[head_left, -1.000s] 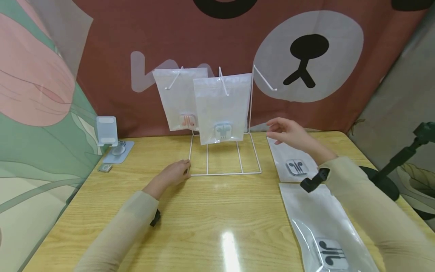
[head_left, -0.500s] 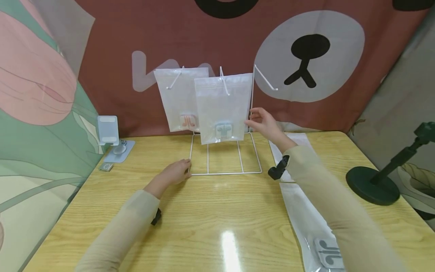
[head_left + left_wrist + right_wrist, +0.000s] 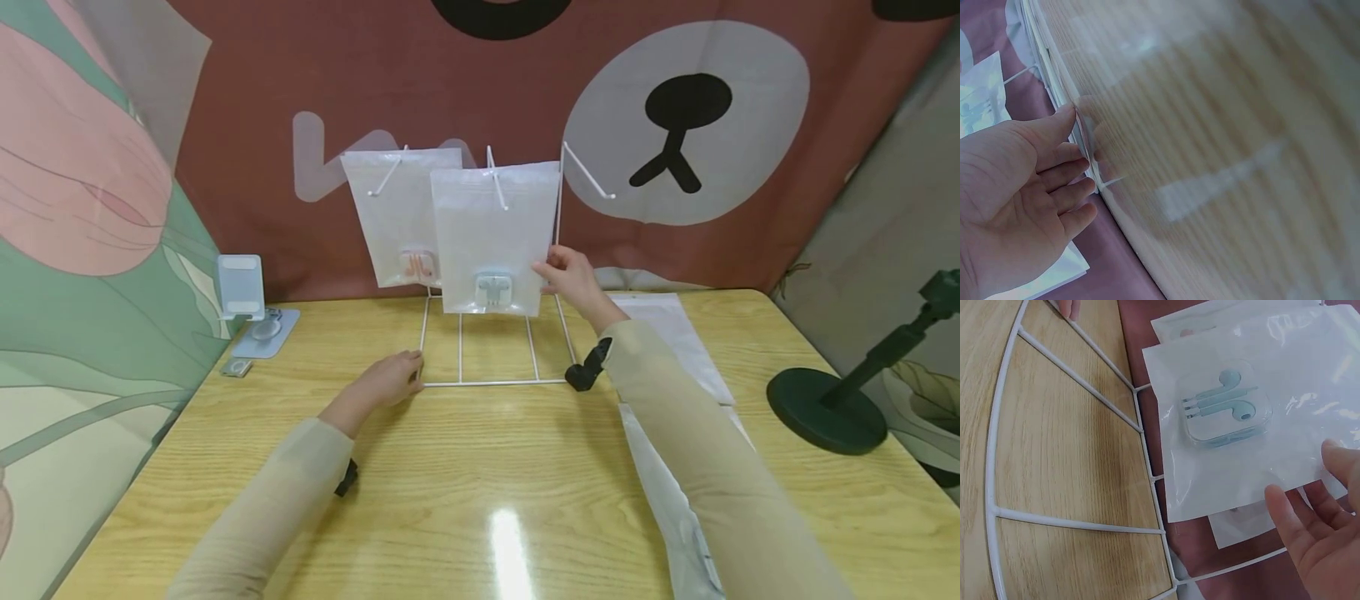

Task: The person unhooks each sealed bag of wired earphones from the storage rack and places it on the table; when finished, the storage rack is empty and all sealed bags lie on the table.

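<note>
A white wire display rack (image 3: 495,384) stands on the table. My left hand (image 3: 386,381) holds the front left corner of its base; in the left wrist view, thumb and fingertips meet the wire. Two white zip bags hang from its hooks, each with boxed earphones. The front bag (image 3: 491,225) holds blue-green earphones (image 3: 1225,400); the other bag (image 3: 390,217) holds pinkish-orange ones and is partly covered. My right hand (image 3: 573,279) touches the front bag's right edge. In the right wrist view, two digits overlap its face, and the other fingers sit beyond the edge.
The right-hand hook (image 3: 590,171) has no bag. Two more white bags lie on the right of the table, the far one (image 3: 686,333) and a near one (image 3: 652,492), partly under the right sleeve. A green stand (image 3: 825,410) is at right, a blue phone holder (image 3: 242,287) at left.
My right hand has moved left from above the far flat bag to the front hanging bag's edge. That bag's lower end has shifted slightly upward in view. My left hand stays on the rack.
</note>
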Available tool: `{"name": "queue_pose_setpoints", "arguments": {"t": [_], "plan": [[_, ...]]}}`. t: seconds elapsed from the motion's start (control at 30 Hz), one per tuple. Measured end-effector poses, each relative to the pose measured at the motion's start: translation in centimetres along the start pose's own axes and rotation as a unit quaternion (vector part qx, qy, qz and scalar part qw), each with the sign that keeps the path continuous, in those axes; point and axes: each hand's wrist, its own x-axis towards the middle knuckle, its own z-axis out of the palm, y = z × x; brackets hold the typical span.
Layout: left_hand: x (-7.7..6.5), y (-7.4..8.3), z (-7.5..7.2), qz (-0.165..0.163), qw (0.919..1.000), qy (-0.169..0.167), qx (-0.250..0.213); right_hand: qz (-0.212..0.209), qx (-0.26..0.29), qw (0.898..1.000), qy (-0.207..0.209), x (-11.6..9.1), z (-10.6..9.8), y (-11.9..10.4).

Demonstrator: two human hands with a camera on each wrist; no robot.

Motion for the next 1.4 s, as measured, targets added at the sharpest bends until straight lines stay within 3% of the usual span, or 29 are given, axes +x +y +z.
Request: {"name": "queue_pose_setpoints", "arguments": {"t": [0.23, 0.6, 0.97, 1.2, 1.4], "plan": [[0.2, 0.0, -0.1, 0.003, 1.0, 0.005, 0.006, -0.004, 0.039, 0.999, 0.009, -0.4, 0.2, 0.0], [0.1, 0.0, -0.3, 0.006, 0.9999, 0.011, 0.01, -0.035, 0.044, 0.998, 0.018, -0.9, 0.2, -0.3], [0.3, 0.0, -0.5, 0.004, 0.9998, 0.007, 0.017, -0.036, 0.059, 0.997, 0.022, -1.6, -0.1, -0.6], [0.2, 0.0, -0.3, 0.003, 0.9999, -0.001, 0.013, -0.04, 0.046, 0.998, 0.02, -3.0, 0.0, -0.9], [0.1, 0.1, -0.1, 0.005, 0.9999, 0.002, 0.013, -0.038, 0.068, 0.997, 0.009, -4.4, 0.0, -1.4]]}}
